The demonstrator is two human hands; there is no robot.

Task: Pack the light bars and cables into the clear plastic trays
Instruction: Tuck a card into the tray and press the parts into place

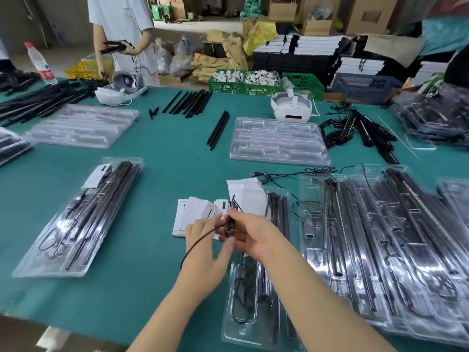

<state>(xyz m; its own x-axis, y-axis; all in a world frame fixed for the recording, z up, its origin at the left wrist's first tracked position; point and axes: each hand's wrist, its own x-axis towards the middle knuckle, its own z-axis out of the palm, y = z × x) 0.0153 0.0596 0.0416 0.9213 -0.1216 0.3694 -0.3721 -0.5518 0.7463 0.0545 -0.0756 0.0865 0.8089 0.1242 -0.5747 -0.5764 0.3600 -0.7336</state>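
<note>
both hands [228, 237] pinch black cable [229, 226] above tray [238, 301]; card print unreadable

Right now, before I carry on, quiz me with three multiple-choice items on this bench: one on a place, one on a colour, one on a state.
1. Where is the thin black cable?
A. between both hands
B. in the green crate
C. on the floor

2. What colour is the table cover?
A. red
B. teal green
C. white

3. What state is the clear plastic tray beside the white headset in?
A. filled
B. empty
C. stacked under boxes

Answers: 1 A, the left hand and right hand pinch it; 2 B, teal cloth shows everywhere; 3 B, its compartments hold nothing.
</note>
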